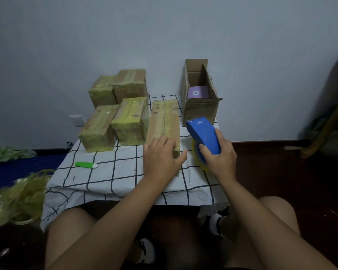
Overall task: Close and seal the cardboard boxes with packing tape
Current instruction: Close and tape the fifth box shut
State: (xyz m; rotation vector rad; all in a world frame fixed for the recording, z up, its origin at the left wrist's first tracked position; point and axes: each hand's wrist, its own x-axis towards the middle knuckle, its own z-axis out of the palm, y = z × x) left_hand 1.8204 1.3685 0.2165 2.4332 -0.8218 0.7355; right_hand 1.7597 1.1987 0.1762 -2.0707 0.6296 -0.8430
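Head camera looks down over our two forearms to a low table (pixel 109 178) draped in a white cloth with a black grid. Our left hand (pixel 161 158) lies on the near end of a long, flat cardboard box (pixel 163 123), fingers curled over its top and thumb spread out to the right of its near corner; tape strips run along the box's length away from that hand. Our right hand (pixel 220 159) is clamped around the back of a blue tape dispenser (pixel 203 134), fingers wrapped over its shell, with the yellowish tape roll (pixel 198 158) showing under the palm; the dispenser sits just right of the flat box, nose pointing away from us, and we cannot tell whether it touches the box. Beyond the dispenser's nose stands an open cardboard box (pixel 200 108), flaps up, with a purple packet (pixel 197 92) inside. Left of the held box, four taped boxes (pixel 129 121) sit clustered in two rows, wrapped in yellowish tape. Nearer us and left of the left hand, a green utility knife (pixel 85 165) lies on the cloth. Off the table's left edge, low beside our knee, is a heap of crumpled yellowish tape (pixel 21 197).
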